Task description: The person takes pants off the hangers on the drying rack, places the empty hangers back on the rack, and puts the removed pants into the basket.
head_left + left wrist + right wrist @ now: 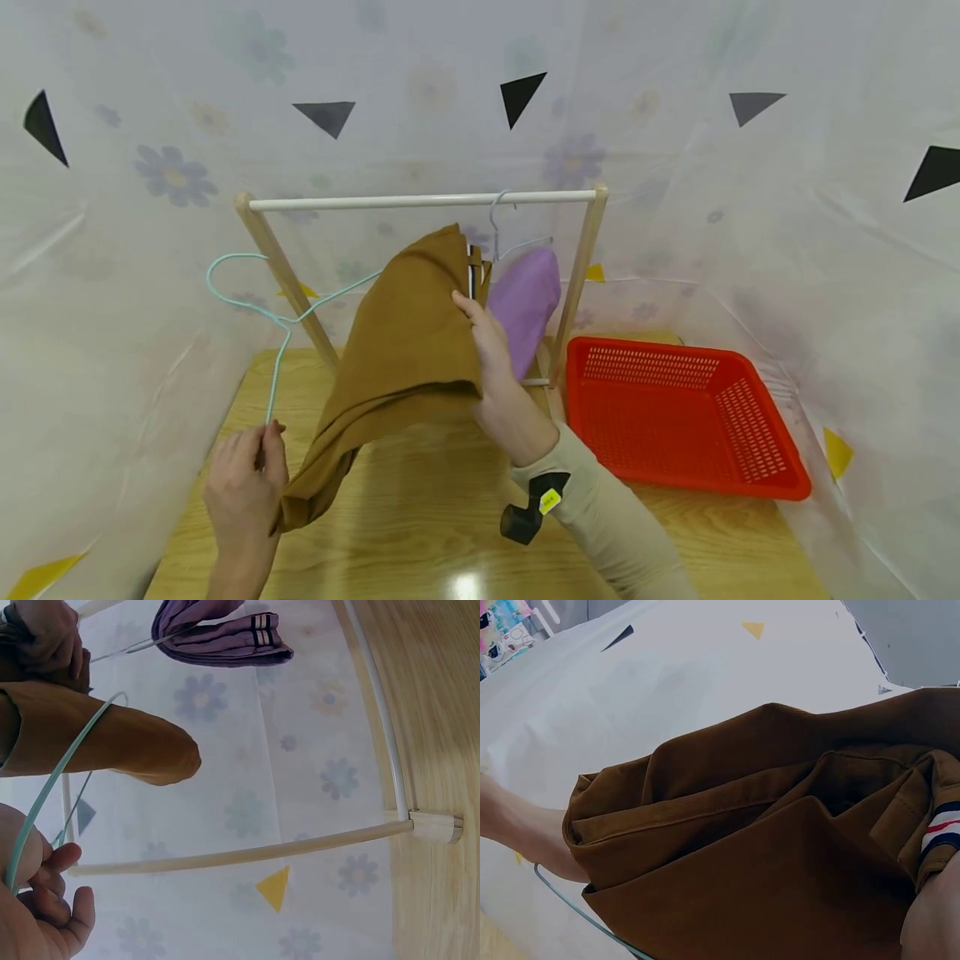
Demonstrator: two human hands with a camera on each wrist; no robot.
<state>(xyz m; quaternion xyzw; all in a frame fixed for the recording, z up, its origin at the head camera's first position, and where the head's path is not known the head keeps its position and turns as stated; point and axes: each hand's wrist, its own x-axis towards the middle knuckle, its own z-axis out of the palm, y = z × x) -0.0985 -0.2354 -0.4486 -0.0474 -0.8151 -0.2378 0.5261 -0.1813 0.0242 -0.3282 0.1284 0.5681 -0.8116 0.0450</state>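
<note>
My left hand (243,483) pinches the lower corner of a mint-green wire hanger (278,367), whose hook points up and left. The hanger's other arm runs behind or into a pair of brown trousers (412,333). My right hand (498,383) grips the trousers near their waistband, thumb on the outside; its other fingers are hidden by the cloth. In the right wrist view, a navy, white and red striped band (945,825) shows close to that hand. The trousers hang in folds between both hands, their lower end beside my left wrist.
A wooden rack with a white rail (412,201) stands behind the hands. On its right side hangs a purple garment (528,300) on a pale hanger (494,225). A red plastic basket (675,343) sits at the right of the wooden table (420,533).
</note>
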